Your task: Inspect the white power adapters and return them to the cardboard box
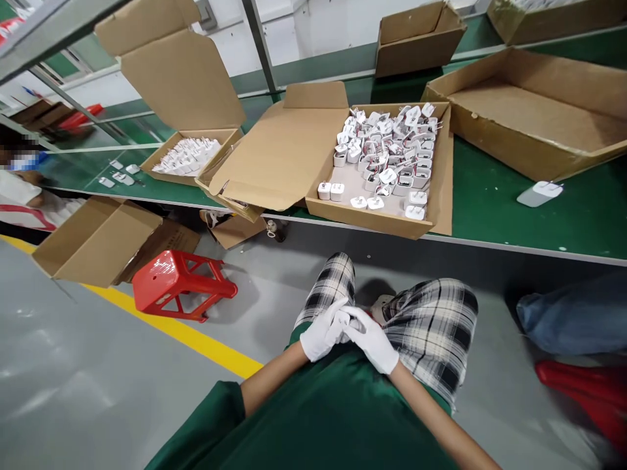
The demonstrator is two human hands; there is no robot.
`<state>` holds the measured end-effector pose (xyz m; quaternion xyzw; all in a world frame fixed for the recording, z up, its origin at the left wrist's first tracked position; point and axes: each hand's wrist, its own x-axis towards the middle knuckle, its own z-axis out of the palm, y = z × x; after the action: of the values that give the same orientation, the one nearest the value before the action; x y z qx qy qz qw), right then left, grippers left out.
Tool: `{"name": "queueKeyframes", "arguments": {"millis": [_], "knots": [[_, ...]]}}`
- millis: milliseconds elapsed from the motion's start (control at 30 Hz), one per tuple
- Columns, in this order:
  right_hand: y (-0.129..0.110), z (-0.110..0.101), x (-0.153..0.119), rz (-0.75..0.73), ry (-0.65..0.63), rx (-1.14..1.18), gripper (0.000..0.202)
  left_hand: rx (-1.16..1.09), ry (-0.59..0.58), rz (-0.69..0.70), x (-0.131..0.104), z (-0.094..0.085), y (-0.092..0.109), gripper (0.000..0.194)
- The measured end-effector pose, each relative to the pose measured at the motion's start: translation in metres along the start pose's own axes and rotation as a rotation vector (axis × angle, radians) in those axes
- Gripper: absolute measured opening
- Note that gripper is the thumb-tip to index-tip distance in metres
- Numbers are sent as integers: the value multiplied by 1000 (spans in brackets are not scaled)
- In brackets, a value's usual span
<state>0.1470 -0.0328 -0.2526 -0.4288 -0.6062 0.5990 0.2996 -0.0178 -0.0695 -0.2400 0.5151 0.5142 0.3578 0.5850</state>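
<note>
Left hand [324,331] and right hand [373,339] are meeting short of bench [490,219] front edge, fingers touching; can't tell if gripping anything. White adapters [388,176] are sitting in carton [362,219] at that edge, ahead, slightly right; neither hand clearly nearer.

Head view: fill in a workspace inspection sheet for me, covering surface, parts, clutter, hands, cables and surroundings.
Surface: green bench; loose white parts lie toward its left, another white part at right.
Parts: white plastic pieces heaped in an open cardboard box; more in a smaller box to its left.
Clutter: red stool and open carton on the near side of the bench.
Hands: gloved left hand and right hand touch each other, away from the bench; whether they hold anything cannot be told.
Cables: thin wires show among the heaped pieces.
Surroundings: yellow floor line at left, denim-clad leg at right.
</note>
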Motion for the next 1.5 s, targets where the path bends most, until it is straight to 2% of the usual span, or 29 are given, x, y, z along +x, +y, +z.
{"name": "queueKeyframes", "arguments": {"millis": [100, 233, 367, 500, 733, 867, 1000, 1167, 1300, 1433, 1500], "knots": [[-23, -14, 4, -85, 25, -29, 40, 189, 64, 153, 11, -4, 28, 73], [-45, -30, 9, -171, 4, 84, 44, 235, 62, 305, 24, -9, 48, 75], [-55, -28, 9, -115, 23, 276, 38, 327, 50, 411, 28, -8, 55, 65], [-61, -19, 7, -126, 80, 313, 38, 267, 59, 520, 29, -6, 63, 57], [-75, -16, 2, -244, 116, 164, 36, 333, 20, 494, 24, -8, 77, 56], [-79, -17, 0, -203, 127, 129, 37, 354, 43, 474, 20, -8, 79, 50], [-77, -18, -1, -182, 164, 90, 38, 354, 16, 482, 21, -7, 75, 45], [-78, -19, -2, -196, 178, 11, 39, 361, 54, 427, 21, -7, 69, 51], [-79, -18, -3, -187, 219, -8, 41, 353, 25, 449, 24, -6, 74, 52], [-76, -21, -1, -215, 165, 42, 38, 337, -42, 528, 28, -8, 86, 56], [-74, -26, 0, -205, 115, 39, 36, 401, -96, 521, 28, -10, 91, 56]]}}
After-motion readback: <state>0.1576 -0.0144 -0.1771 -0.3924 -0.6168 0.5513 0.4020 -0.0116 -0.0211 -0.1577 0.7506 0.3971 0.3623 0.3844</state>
